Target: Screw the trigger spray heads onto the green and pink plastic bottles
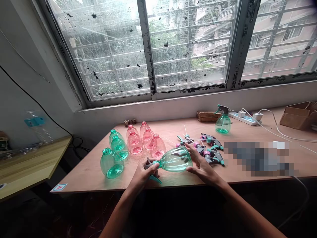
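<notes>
A clear green spray bottle (176, 160) lies on its side just above the wooden table (94, 172), held between both hands. My left hand (145, 172) is closed round the grey and green trigger head (151, 166) at the bottle's neck. My right hand (201, 163) cups the bottle's base, fingers wrapped against it. Just right of the bottle lies a pile of several loose trigger heads (209, 148) in grey, green and pink.
Three headless green bottles (112, 162) and several pink ones (143, 140) stand at the left. A finished green spray bottle (223, 120) stands at the back beside a power strip (244, 117). A cardboard box (299, 115) sits far right. A second table (29, 165) stands left.
</notes>
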`<state>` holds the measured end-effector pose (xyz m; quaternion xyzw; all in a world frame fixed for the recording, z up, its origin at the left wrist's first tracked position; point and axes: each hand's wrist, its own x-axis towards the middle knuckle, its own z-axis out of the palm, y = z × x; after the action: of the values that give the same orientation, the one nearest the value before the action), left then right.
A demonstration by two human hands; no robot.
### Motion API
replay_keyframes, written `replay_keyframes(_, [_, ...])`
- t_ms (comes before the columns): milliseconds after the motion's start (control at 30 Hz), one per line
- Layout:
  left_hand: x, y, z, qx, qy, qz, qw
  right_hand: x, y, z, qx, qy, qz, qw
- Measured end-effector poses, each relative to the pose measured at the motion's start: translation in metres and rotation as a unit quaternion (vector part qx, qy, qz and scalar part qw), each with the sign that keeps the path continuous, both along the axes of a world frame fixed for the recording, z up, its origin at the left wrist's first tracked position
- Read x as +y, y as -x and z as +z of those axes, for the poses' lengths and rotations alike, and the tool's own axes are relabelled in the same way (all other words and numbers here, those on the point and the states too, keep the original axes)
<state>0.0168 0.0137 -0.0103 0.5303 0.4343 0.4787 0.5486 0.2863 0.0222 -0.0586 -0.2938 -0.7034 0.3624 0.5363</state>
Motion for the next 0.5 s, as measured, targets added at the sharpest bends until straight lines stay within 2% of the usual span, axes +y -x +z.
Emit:
replay_keyframes(167, [0.001,0.001,-0.001,-0.003,-0.001,0.008,1.000,-0.003,0.002,0.006,-0.004,-0.009,0.035,0.999])
replay_keyframes(300, [0.002,0.002,-0.001,-0.007,-0.001,0.019,1.000,-0.007,0.004,0.013,-0.040,-0.041,0.017,0.998])
replay_keyframes(500, [0.002,0.002,-0.001,-0.012,0.004,0.035,0.999,-0.005,0.003,0.011,-0.058,-0.063,0.022,0.996])
